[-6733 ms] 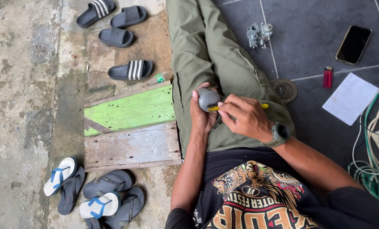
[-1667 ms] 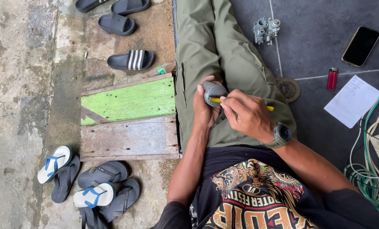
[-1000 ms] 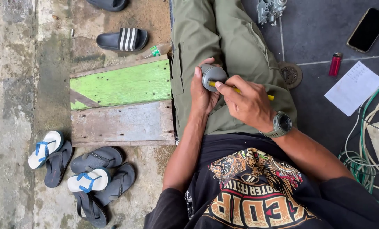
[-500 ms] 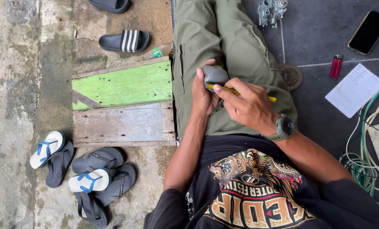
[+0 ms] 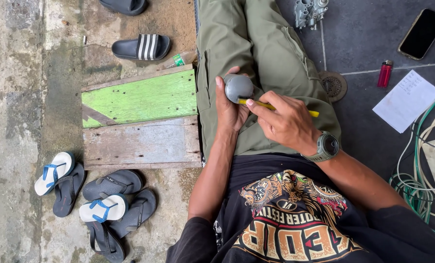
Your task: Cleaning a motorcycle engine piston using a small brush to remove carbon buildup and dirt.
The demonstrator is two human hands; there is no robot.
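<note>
Grey round part [image 5: 239, 86] sits clamped in left hand [image 5: 230, 109]; right hand [image 5: 288, 122] pinches a yellow tool [image 5: 276, 107] against it.

One head-worn camera is looking steeply down from close above the seated person's lap, taking in the left hand [image 5: 229, 109] and right hand [image 5: 286, 122], wooden boards [image 5: 139, 122] left, tiled floor [image 5: 363, 34] right.
</note>
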